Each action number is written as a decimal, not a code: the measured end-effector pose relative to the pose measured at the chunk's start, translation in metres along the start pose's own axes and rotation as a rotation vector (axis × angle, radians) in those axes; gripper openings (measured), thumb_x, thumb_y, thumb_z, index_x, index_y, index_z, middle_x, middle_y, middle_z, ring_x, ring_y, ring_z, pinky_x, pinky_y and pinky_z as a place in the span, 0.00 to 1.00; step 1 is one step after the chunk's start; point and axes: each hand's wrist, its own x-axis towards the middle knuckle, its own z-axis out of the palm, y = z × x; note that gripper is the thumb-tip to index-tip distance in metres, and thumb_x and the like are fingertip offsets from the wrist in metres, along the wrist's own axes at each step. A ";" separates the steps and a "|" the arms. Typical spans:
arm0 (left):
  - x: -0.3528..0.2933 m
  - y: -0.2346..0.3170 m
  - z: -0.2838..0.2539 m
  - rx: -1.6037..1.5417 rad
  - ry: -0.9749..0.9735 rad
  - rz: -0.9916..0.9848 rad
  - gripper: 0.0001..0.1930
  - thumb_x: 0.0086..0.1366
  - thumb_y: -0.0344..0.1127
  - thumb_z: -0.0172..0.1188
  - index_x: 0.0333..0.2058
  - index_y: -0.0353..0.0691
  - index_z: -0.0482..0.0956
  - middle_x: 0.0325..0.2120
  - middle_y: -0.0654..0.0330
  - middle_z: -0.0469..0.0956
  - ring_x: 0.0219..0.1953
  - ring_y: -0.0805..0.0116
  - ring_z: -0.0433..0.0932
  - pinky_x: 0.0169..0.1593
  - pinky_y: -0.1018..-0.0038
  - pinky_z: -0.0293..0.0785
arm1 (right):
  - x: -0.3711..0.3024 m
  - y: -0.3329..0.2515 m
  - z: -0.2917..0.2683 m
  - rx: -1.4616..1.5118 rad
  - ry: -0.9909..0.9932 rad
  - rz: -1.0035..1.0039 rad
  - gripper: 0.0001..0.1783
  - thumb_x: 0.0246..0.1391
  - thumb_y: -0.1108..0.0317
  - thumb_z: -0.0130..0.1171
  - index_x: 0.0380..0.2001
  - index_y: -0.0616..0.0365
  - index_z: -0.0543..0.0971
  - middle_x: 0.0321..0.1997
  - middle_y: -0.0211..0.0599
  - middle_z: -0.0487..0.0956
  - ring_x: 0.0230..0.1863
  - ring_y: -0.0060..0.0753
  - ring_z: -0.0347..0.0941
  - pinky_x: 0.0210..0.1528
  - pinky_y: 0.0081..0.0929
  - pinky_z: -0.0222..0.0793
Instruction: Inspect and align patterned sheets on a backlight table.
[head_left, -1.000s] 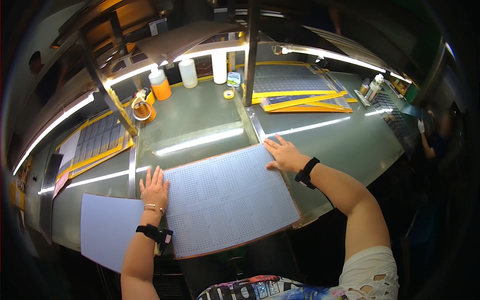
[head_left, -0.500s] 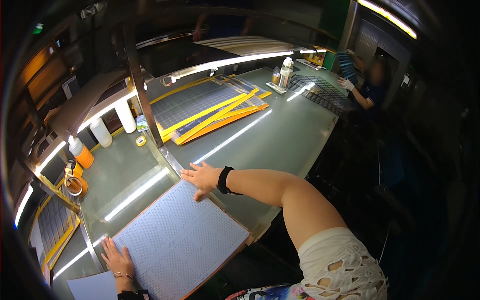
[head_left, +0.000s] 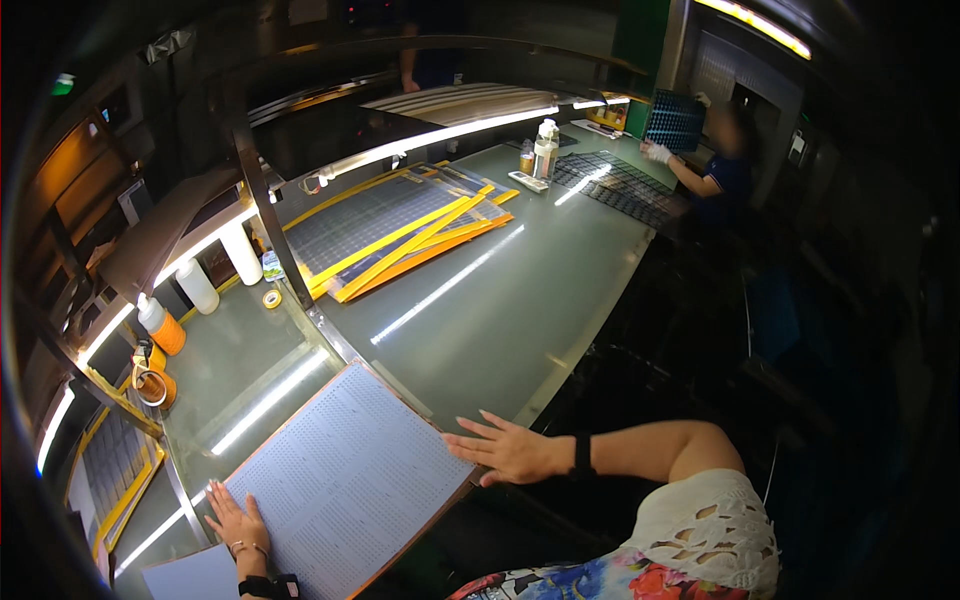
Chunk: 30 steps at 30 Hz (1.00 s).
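Observation:
A large pale blue-grey sheet (head_left: 345, 480) covered with rows of tiny dark marks lies on the near part of the table, with a thin orange-brown edge showing around it. My left hand (head_left: 237, 520) rests flat on the left border of this sheet, fingers spread. At its right border is my right hand (head_left: 510, 449), fingers stretched apart and fingertips at or just over the edge; whether they press on it I cannot tell. Neither hand grips anything. Part of a second pale sheet (head_left: 190, 575) shows beside my left wrist.
Yellow-edged dark grid panels (head_left: 385, 225) lie stacked beyond a metal post (head_left: 268, 200). Along the left stand an orange-filled bottle (head_left: 165, 325), a white bottle (head_left: 198, 287) and tape rolls (head_left: 153, 385). A clear bottle (head_left: 545, 150) stands farther back. A gloved person (head_left: 722, 175) holds a dark panel (head_left: 675, 122).
My right hand has moved from the sheet's far corner toward me, down to its right border. My left hand stays in place. The other person's panel now faces more toward me.

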 end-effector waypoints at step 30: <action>-0.238 -0.042 0.064 -1.630 -0.059 -0.416 0.13 0.61 0.39 0.58 0.23 0.34 0.73 0.16 0.62 0.74 0.17 0.77 0.73 0.23 0.81 0.71 | -0.056 -0.061 0.022 2.037 -0.126 0.656 0.20 0.55 0.71 0.48 0.51 0.66 0.65 0.43 0.47 0.75 0.44 0.42 0.74 0.42 0.35 0.74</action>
